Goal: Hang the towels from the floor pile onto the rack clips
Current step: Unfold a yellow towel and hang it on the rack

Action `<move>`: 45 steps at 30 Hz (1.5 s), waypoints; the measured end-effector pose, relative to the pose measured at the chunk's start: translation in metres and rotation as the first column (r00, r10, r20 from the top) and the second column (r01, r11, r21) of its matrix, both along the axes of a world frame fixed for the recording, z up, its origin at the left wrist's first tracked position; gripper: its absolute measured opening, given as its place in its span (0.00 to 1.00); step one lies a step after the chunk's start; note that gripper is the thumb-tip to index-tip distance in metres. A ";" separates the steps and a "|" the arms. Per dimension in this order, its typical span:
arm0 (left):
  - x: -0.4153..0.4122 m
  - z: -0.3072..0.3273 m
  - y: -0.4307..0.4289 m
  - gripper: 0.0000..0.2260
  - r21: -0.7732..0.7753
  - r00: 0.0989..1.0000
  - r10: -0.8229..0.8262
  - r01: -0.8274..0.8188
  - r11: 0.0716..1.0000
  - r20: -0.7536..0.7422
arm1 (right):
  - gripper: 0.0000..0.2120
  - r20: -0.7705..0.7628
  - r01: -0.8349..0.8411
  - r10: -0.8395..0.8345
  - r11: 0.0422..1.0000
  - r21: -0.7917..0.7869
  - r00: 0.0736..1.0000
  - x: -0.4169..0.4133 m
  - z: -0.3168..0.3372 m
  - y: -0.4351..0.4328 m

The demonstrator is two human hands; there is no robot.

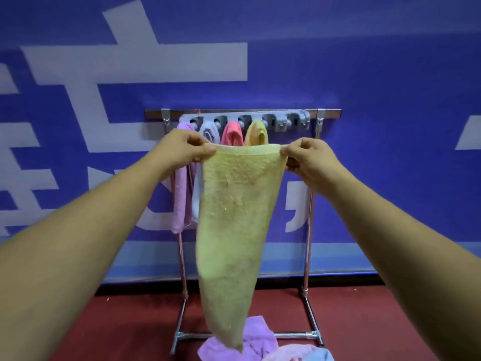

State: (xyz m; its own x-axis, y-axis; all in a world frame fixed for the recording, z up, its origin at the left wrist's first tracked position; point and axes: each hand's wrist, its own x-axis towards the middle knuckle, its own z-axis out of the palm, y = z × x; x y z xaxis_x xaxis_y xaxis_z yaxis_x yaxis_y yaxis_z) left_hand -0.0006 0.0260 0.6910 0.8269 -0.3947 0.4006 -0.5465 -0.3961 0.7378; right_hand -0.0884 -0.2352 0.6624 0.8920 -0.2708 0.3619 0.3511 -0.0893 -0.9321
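While facing the rack (309,230), holding the towel (234,204) stretched wide: pinched at one top corner by the left hand (182,149), fingers and thumb curled on it, and at the other by the right hand (309,160), same grip. Drooping to a narrow tip over the pile (260,340) on the floor (364,321). Behind, up on the clips (294,121), four hung towels (233,136) side by side.
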 end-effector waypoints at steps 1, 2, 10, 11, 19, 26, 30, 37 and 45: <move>0.003 0.002 0.002 0.04 -0.028 1.000 0.004 -0.004 1.000 0.002 | 0.12 -0.005 -0.050 0.050 0.999 0.017 0.999 -0.001 0.003 -0.002; 0.005 0.005 0.003 0.05 -0.043 1.000 -0.006 0.006 0.999 -0.001 | 0.12 -0.006 -0.089 0.089 0.995 0.036 0.996 -0.002 0.007 -0.004; 0.001 0.018 -0.001 0.05 0.017 0.998 -0.027 0.026 1.000 0.064 | 0.12 0.064 -0.004 0.005 1.000 -0.017 0.998 0.002 0.025 -0.013; 0.000 0.020 -0.004 0.04 0.010 0.997 -0.029 0.029 1.000 0.066 | 0.12 0.079 0.003 -0.002 1.000 -0.013 0.997 0.003 0.026 -0.014; -0.016 0.031 -0.005 0.05 0.099 0.992 -0.111 0.104 0.990 0.065 | 0.07 0.078 0.065 -0.056 0.992 -0.110 0.995 0.003 0.034 -0.022; -0.046 0.037 -0.012 0.06 0.184 0.930 -0.337 0.360 0.915 -0.145 | 0.02 -0.007 0.097 -0.101 0.974 -0.207 0.995 -0.001 0.031 -0.019; -0.061 0.043 -0.016 0.08 0.274 0.854 -0.447 0.511 0.815 -0.266 | 0.02 -0.059 0.124 -0.143 0.961 -0.247 0.988 -0.002 0.029 -0.019; -0.067 0.043 -0.020 0.08 0.505 0.905 -0.422 0.391 0.769 -0.057 | 0.03 -0.095 0.129 -0.153 0.967 -0.221 0.984 -0.003 0.025 -0.016; -0.071 0.042 -0.026 0.05 0.383 0.848 -0.476 0.369 0.847 0.235 | 0.09 -0.135 -0.022 0.007 0.994 -0.108 0.991 -0.003 0.027 0.005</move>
